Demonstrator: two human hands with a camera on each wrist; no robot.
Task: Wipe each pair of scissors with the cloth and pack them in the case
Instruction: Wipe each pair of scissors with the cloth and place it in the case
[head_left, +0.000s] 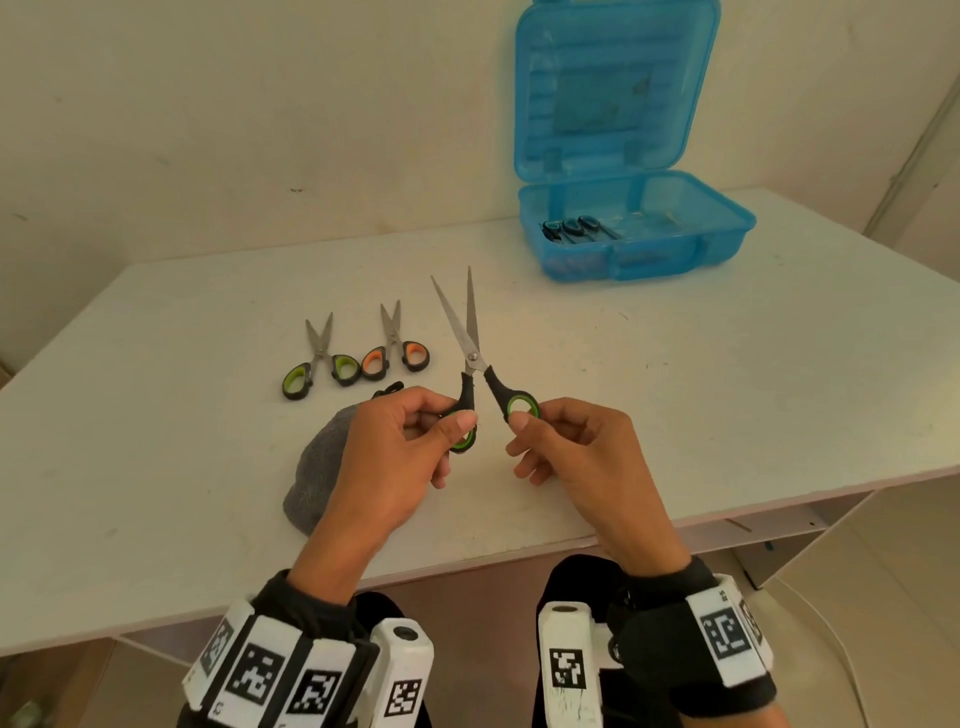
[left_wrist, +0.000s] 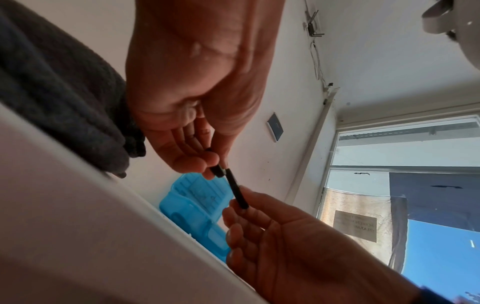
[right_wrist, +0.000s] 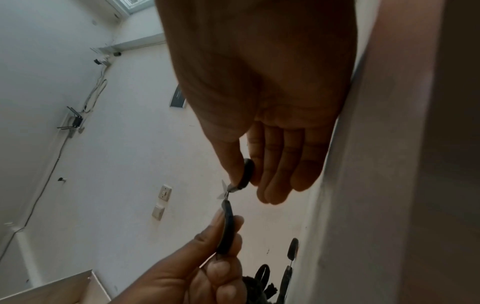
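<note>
Both hands hold the large black-and-green scissors (head_left: 470, 338) above the table, blades slightly apart and pointing away. My left hand (head_left: 415, 431) pinches the left handle ring (head_left: 464, 436); my right hand (head_left: 550, 441) pinches the right ring (head_left: 522, 408). In the left wrist view the black handle (left_wrist: 237, 192) runs between the two hands; in the right wrist view the same scissors (right_wrist: 228, 207) show edge-on. The grey cloth (head_left: 317, 478) lies on the table under my left wrist. Small green-handled scissors (head_left: 322, 358) and orange-handled scissors (head_left: 397, 348) lie further left. The blue case (head_left: 634, 234) stands with its lid up at the back right, with scissors (head_left: 576, 228) inside.
A small black object (head_left: 389, 388) peeks out just beyond my left hand. The white table (head_left: 727, 389) ends in a front edge near my wrists and a right edge past the case. A wall rises behind the table.
</note>
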